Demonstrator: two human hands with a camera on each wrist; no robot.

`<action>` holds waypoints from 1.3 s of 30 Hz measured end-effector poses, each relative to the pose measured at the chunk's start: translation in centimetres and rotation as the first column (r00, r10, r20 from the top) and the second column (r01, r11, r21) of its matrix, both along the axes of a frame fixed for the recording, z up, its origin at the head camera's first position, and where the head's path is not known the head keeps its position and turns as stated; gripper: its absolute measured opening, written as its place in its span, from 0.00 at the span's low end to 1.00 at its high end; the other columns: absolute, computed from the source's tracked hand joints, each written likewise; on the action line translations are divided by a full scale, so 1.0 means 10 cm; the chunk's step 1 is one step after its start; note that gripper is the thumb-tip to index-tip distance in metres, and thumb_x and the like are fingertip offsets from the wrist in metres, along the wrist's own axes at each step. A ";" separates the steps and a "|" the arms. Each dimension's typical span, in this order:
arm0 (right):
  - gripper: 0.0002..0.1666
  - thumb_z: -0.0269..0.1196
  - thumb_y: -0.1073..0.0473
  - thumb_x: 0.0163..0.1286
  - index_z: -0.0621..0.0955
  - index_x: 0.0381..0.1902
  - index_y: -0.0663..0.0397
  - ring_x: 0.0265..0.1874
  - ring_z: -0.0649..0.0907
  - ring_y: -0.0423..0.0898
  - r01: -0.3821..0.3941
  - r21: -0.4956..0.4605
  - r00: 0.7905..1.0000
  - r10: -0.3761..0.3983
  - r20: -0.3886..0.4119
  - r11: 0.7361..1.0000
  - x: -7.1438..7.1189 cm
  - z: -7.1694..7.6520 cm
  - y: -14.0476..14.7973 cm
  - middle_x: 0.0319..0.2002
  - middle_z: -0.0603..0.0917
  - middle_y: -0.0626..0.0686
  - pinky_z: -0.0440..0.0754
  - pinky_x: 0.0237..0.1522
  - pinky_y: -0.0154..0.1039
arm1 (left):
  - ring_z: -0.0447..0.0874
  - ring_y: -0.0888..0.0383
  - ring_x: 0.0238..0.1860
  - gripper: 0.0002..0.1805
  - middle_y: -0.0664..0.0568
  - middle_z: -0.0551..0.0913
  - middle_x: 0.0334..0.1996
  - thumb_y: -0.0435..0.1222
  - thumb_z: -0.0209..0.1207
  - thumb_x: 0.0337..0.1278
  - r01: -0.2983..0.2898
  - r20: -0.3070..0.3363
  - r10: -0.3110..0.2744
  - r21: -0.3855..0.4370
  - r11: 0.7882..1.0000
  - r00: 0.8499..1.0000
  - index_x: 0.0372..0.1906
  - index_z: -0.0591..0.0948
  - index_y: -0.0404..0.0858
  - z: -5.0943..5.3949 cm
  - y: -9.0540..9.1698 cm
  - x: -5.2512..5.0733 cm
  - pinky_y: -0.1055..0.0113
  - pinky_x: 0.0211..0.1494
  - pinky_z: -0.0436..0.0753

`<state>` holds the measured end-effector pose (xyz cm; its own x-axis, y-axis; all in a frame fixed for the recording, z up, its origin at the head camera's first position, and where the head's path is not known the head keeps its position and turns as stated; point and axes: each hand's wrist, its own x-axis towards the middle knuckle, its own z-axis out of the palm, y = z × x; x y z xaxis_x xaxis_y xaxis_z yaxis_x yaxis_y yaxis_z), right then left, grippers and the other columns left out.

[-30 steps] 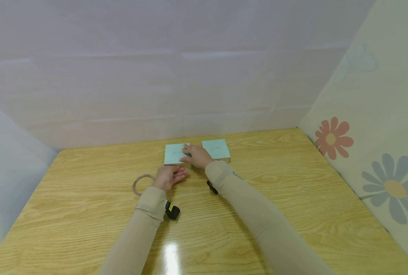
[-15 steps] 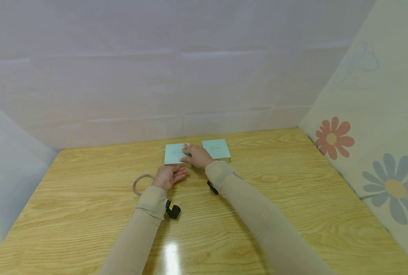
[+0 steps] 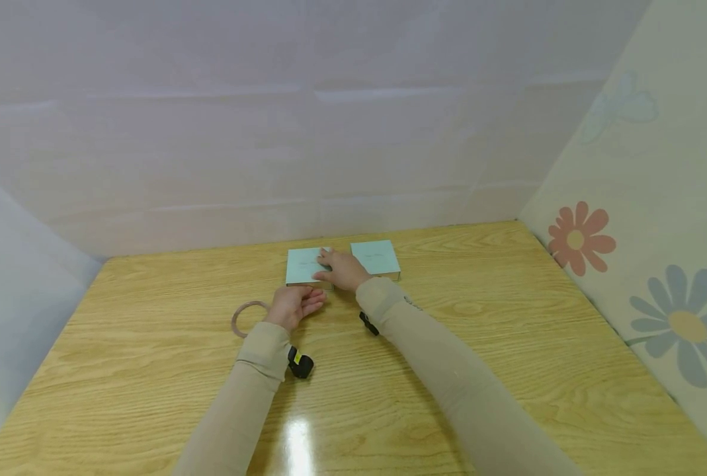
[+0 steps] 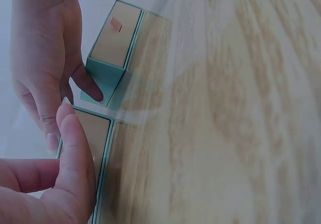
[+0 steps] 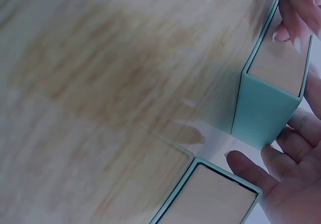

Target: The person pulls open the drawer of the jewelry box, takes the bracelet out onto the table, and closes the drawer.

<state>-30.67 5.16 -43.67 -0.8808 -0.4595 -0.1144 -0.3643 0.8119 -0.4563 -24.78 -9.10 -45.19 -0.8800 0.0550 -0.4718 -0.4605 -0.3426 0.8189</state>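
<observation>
Two pale teal drawer-style boxes with beige fronts lie near the table's back edge. My left hand (image 3: pixel 290 306) is at the front of the left box (image 3: pixel 301 266); in the right wrist view its fingertips (image 5: pixel 297 43) come together at the front panel, seeming to pinch a small tab that they mostly hide. My right hand (image 3: pixel 342 270) rests over that box's top right part, fingers spread and pressing on it. In the left wrist view, one of its fingers points toward the side of the right box (image 4: pixel 116 35), which has a small copper-coloured pull tab (image 4: pixel 116 24).
A pinkish ring (image 3: pixel 238 320) lies on the wooden table (image 3: pixel 478 317), left of my left hand and partly behind it. A pale wall covering (image 3: pixel 329 152) stands right behind the boxes. A flower-printed panel (image 3: pixel 639 198) borders the right side.
</observation>
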 end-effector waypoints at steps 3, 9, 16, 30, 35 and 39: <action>0.35 0.57 0.47 0.73 0.66 0.71 0.57 0.74 0.54 0.51 -0.005 0.012 1.000 0.005 0.005 1.000 -0.01 0.00 0.00 0.74 0.57 0.53 0.55 0.73 0.46 | 0.85 0.60 0.29 0.18 0.45 0.83 0.33 0.27 0.43 0.74 0.004 -0.010 -0.004 -0.007 1.000 1.000 0.61 0.68 0.19 0.01 0.00 0.01 0.70 0.40 0.85; 0.35 0.56 0.46 0.73 0.65 0.71 0.56 0.73 0.55 0.52 -0.018 0.064 1.000 0.017 0.019 0.998 -0.05 0.03 -0.02 0.74 0.56 0.54 0.55 0.73 0.46 | 0.85 0.60 0.31 0.18 0.43 0.83 0.37 0.27 0.44 0.74 0.023 -0.052 -0.024 -0.022 0.999 0.998 0.61 0.68 0.19 0.02 0.00 0.04 0.69 0.41 0.85; 0.34 0.56 0.46 0.73 0.67 0.71 0.56 0.72 0.58 0.53 -0.044 0.150 0.999 0.043 0.004 0.988 -0.08 0.08 -0.05 0.74 0.58 0.55 0.57 0.72 0.45 | 0.85 0.60 0.34 0.19 0.41 0.81 0.43 0.29 0.44 0.74 0.051 -0.085 -0.057 -0.063 0.997 0.995 0.62 0.68 0.19 0.06 0.00 0.09 0.69 0.44 0.85; 0.32 0.56 0.46 0.73 0.71 0.68 0.57 0.70 0.64 0.53 -0.068 0.222 0.996 0.080 -0.041 0.973 -0.07 0.12 -0.08 0.72 0.62 0.57 0.63 0.70 0.45 | 0.85 0.60 0.32 0.18 0.36 0.82 0.43 0.28 0.46 0.72 0.045 -0.142 -0.058 -0.092 0.995 0.988 0.57 0.71 0.16 0.11 0.01 0.17 0.70 0.40 0.85; 0.32 0.56 0.46 0.73 0.69 0.69 0.57 0.71 0.61 0.53 -0.060 0.202 0.998 0.066 -0.022 0.978 -0.08 0.09 -0.07 0.73 0.60 0.57 0.60 0.71 0.45 | 0.85 0.60 0.31 0.18 0.41 0.84 0.37 0.28 0.47 0.71 0.042 -0.160 -0.060 -0.111 0.993 0.985 0.54 0.73 0.16 0.11 0.02 0.19 0.71 0.38 0.85; 0.33 0.56 0.48 0.74 0.68 0.70 0.59 0.72 0.60 0.54 -0.052 0.148 0.998 0.055 -0.017 0.988 -0.08 0.06 -0.07 0.73 0.58 0.59 0.59 0.71 0.46 | 0.85 0.61 0.30 0.18 0.42 0.84 0.35 0.29 0.48 0.71 0.042 -0.177 -0.063 -0.120 0.992 0.982 0.53 0.73 0.16 0.12 0.02 0.19 0.72 0.37 0.85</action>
